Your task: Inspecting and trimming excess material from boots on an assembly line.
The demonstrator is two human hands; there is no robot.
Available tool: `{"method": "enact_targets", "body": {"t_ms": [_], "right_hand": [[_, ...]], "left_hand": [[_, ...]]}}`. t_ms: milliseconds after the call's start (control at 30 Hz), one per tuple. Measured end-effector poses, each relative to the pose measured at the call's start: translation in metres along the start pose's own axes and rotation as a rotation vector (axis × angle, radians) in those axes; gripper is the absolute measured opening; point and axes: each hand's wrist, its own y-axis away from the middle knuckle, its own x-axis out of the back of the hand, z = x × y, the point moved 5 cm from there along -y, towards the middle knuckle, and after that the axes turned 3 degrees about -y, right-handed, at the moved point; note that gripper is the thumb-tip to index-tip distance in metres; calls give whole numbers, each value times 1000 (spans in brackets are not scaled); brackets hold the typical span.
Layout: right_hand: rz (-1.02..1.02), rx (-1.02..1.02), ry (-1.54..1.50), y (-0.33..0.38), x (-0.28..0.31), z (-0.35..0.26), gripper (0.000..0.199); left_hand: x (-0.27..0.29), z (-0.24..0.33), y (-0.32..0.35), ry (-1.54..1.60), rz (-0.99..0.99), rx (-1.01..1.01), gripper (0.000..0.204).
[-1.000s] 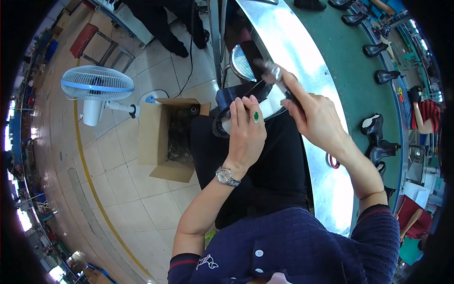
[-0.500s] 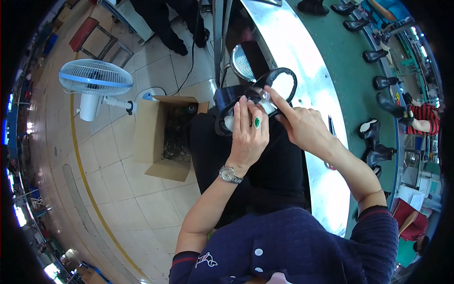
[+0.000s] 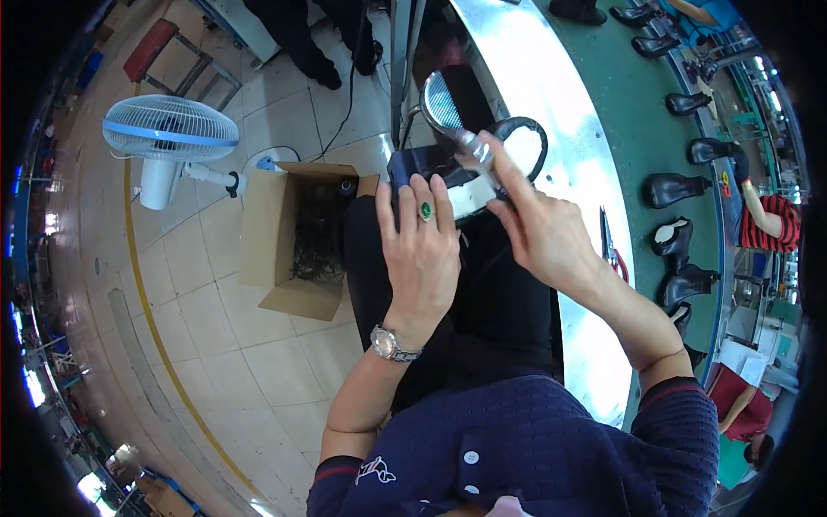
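Note:
A black shoe [image 3: 465,196] lies bottom-up over my lap, its pale underside facing me and its rounded, black-edged end beside the metal bench. My left hand [image 3: 419,250] rests over its left end, fingers stretched out and spread, with a green-stoned ring and a wristwatch on that arm. In my right hand [image 3: 547,233] is a short tool with a shiny metal end [image 3: 474,146], held above the middle of the shoe. Motion blur hides the tool's exact kind. My left hand covers the shoe's left end.
The metal bench [image 3: 594,345] curves along my right, bearing red-handled scissors [image 3: 613,246]. An open cardboard box [image 3: 280,233] with dark scraps stands at left near a fan [image 3: 168,142]. A round metal lamp [image 3: 442,102] is ahead. Black boots [image 3: 676,189] line a green surface beyond the bench.
My left hand has slid left and back along the shoe, its fingers spreading. The tool in my right hand has shifted and shows more clearly above the pale underside.

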Motion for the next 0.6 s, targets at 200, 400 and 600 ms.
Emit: {"method": "enact_targets", "body": {"t_ms": [200, 400, 600], "right_hand": [[-176, 23, 15, -8, -4, -3, 70], [-197, -102, -32, -2, -20, 1, 66], [-8, -18, 149, -9, 21, 22, 52]], "left_hand": [[-5, -6, 11, 92, 104, -6, 61], [-3, -12, 7, 302, 132, 37, 75], [11, -34, 10, 435, -1, -52, 98]]}}
